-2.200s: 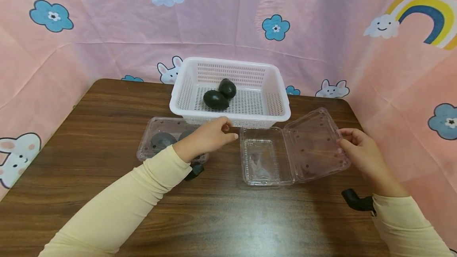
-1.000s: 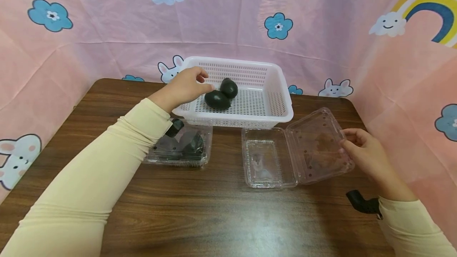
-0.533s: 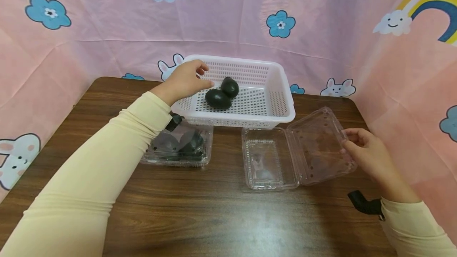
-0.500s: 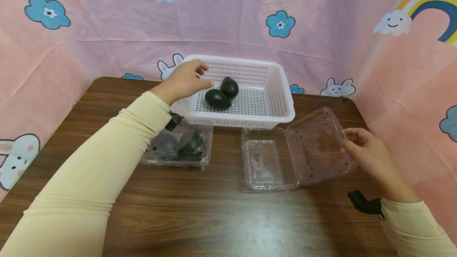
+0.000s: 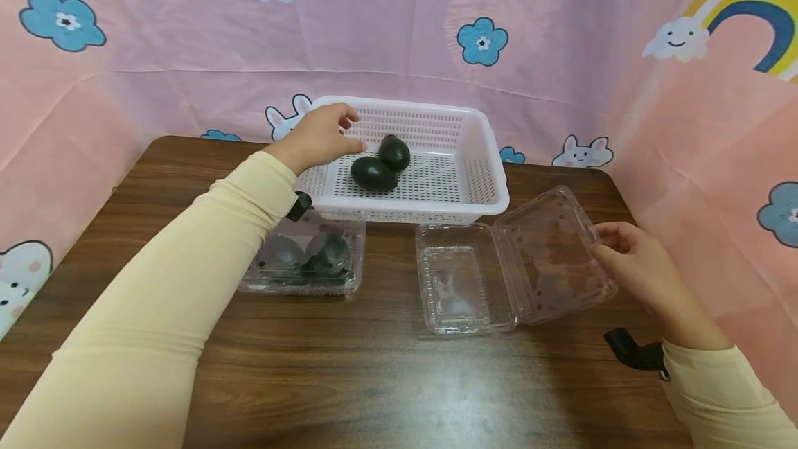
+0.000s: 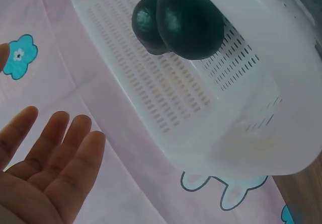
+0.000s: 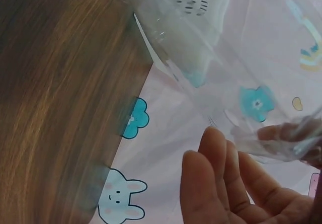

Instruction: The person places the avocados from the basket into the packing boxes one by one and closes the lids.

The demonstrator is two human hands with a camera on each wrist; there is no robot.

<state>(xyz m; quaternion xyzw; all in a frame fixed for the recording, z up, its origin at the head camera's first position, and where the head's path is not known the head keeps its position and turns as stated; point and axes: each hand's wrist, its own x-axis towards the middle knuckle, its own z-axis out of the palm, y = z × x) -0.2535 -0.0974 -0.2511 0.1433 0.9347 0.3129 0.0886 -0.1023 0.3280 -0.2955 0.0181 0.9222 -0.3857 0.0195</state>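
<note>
No brand, label or writing can be read on anything here. The left hand (image 5: 321, 136) hangs over the near-left corner of the white basket (image 5: 480, 179), fingers straight and loosely spread, holding nothing; the left wrist view shows the open palm (image 6: 43, 171) apart from the basket wall. Just right of its fingertips two dark avocados (image 5: 374, 173) lie touching each other on the basket floor. Below that hand's wrist, on the table (image 5: 374, 386), sits a shut clear clamshell box (image 5: 302, 262) with two more dark avocados inside. The right hand (image 5: 630, 265) grips the outer edge of the lid (image 5: 551, 255) of an open clear clamshell box (image 5: 461, 286), holding the lid tilted up; its tray is left of that hand. A pink cloth (image 5: 187, 40) printed with clouds, flowers, rabbits and rainbows stands behind both hands
</note>
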